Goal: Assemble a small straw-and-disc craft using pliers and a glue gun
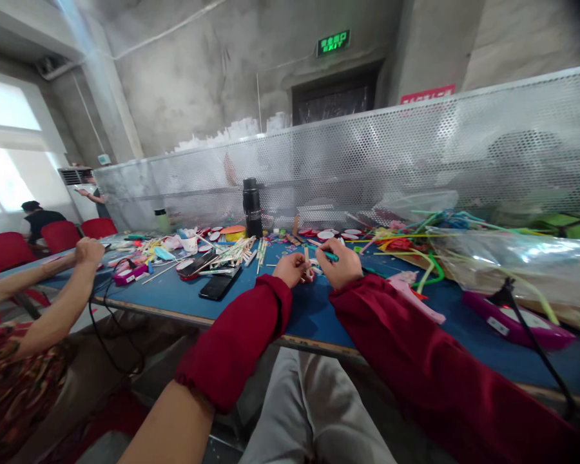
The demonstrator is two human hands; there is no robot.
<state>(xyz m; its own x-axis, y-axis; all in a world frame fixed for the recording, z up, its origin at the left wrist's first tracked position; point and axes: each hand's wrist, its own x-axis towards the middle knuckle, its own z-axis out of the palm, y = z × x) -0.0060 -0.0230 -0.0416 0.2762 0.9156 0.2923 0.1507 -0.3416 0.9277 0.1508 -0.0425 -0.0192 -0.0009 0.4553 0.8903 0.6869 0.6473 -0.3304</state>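
Note:
My left hand is closed just above the near part of the table, its fingers pinching a short pale stick that looks like a craft stick. Close beside it, my right hand is wrapped round a slim teal pen-like tool. The tool's tip points toward the stick; whether they touch is too small to tell. Both forearms wear dark red sleeves. A black phone lies left of my left hand, and a pink cloth-like piece lies right of my right hand.
A blue table carries a bundle of pale sticks, a black bottle, colored pipe cleaners and clear plastic bags. A purple corded device sits at right. Another person's arms are at left. A perforated metal screen stands behind.

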